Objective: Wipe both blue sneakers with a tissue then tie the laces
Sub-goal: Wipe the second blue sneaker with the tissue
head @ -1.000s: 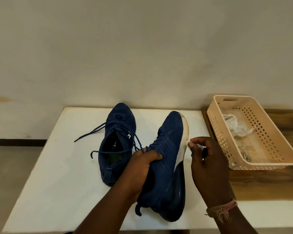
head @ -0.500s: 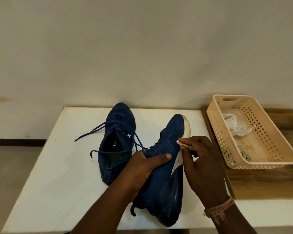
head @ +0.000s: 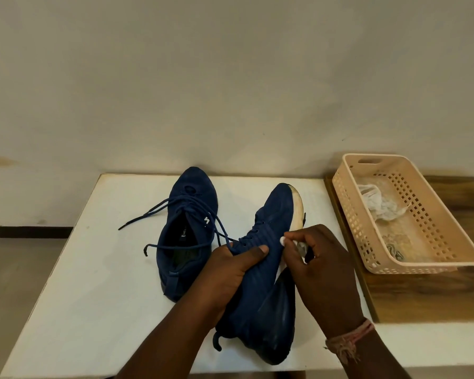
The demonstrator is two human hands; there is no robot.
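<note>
My left hand [head: 230, 272] grips the nearer blue sneaker [head: 260, 283] around its collar, thumb laid across the knit upper, holding it tilted on its side so the sole faces right and the heel hangs toward me over the white table [head: 88, 310]. My right hand [head: 320, 266] has its fingers curled, pinching a small wad of tissue [head: 283, 241] against the side of that shoe, just above where the white midsole [head: 296, 206] meets the blue fabric; only a white corner of the tissue shows between my fingertips. A frayed thread band [head: 349, 341] circles my right wrist.

Beyond my left hand, the second blue sneaker [head: 188, 231] sits upright on the table, toe pointing away from me, its laces [head: 159, 214] untied and trailing off to the left. One lace runs across to where my left thumb rests.

Farther right, on a wooden surface [head: 427, 291], a peach plastic basket [head: 433, 265] holds a crumpled white tissue [head: 378, 203].
</note>
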